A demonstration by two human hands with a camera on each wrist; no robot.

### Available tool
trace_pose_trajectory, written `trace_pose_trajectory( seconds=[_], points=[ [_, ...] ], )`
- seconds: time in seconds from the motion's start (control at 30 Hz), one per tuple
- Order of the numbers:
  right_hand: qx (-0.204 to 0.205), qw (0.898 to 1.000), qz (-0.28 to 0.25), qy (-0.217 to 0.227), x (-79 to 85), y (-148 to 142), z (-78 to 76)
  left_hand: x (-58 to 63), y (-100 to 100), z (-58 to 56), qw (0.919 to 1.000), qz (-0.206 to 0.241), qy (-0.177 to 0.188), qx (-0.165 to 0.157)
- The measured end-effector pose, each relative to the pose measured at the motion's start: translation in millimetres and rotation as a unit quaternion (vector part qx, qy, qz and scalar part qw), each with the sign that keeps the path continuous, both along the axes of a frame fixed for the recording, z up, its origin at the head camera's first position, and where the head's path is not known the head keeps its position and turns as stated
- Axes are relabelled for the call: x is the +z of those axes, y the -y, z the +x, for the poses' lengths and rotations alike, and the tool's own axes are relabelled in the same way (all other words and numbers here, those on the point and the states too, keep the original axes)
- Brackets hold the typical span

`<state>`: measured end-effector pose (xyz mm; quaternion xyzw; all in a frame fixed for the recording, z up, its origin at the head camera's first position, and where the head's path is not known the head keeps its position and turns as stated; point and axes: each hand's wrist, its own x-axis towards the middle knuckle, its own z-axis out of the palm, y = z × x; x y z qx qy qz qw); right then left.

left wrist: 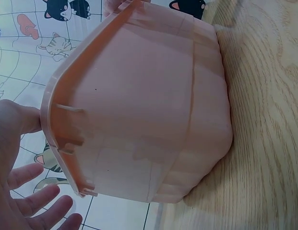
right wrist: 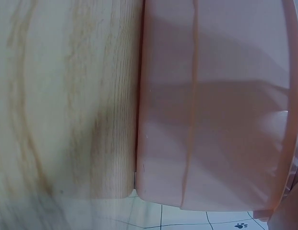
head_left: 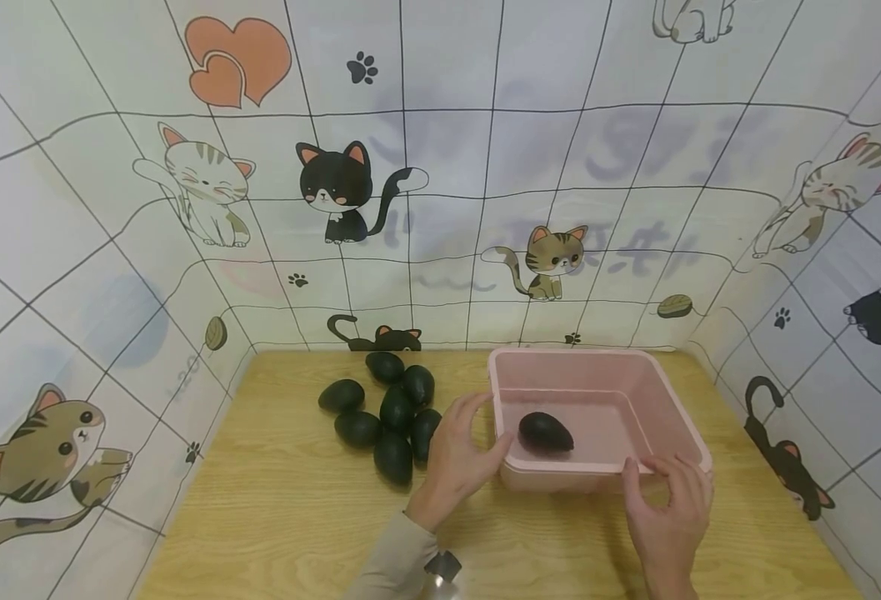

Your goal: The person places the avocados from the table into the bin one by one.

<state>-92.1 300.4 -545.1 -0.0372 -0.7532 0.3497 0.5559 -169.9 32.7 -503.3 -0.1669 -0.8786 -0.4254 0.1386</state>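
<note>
A pink plastic box (head_left: 560, 482) sits on the wooden table, with one dark avocado (head_left: 546, 432) lying inside toward its left. My left hand (head_left: 461, 454) is at the box's near left corner. Its thumb touches the rim in the left wrist view, while the other fingers (left wrist: 41, 203) are spread and hold nothing. At the near right corner, my right hand (head_left: 668, 508) holds the rim with thumb and fingers. Only a small part of that hand (right wrist: 288, 208) shows in the right wrist view. Left of the box lies a group of several avocados (head_left: 395, 410), partly hidden by my left hand.
The wooden table (head_left: 275, 508) is enclosed at the back and sides by a white tiled-pattern covering (head_left: 455, 167) with cartoon cats. The box stands close to the back wall. A small dark object (head_left: 443, 567) is by my left wrist.
</note>
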Motion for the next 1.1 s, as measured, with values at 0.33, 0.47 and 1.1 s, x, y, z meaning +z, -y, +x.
trace_pose_trajectory(
  seconds=[0.33,0.47,1.1],
  points=[
    [-0.004,1.0,0.001,-0.01,-1.9,-1.0,-1.8,-2.1,5.7,0.0,0.9998,0.013,0.009,0.009],
    [-0.006,1.0,0.002,-0.011,-1.6,-0.8,-2.0,-5.4,8.4,-1.1,0.9997,0.019,0.005,0.013],
    [-0.009,1.0,0.001,-0.004,-1.7,-1.0,-0.7,-18.5,15.9,0.7,0.9989,0.015,0.017,0.04]
  ],
)
